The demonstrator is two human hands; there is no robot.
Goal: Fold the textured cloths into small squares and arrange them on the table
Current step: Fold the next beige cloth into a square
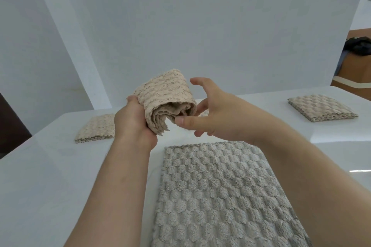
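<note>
Two folded squares already lie on the glossy white table (pixel 50 176): a beige square (pixel 94 128) at the far left and a greyer square (pixel 321 109) well apart at the far right. Nearer the person, a large grey cloth (pixel 220 196) lies flat with its bumpy pile showing. Above it, the left hand (pixel 134 124) curls its grip round a folded beige cloth (pixel 168 98), held clear of the table with the layered edges hanging down. The right hand (pixel 216 114) hovers just beside it, fingers spread and holding nothing. Plain white walls (pixel 200 26) rise behind; at the right edge stands wooden furniture (pixel 353 74) with a dark object (pixel 359 46) on it.
</note>
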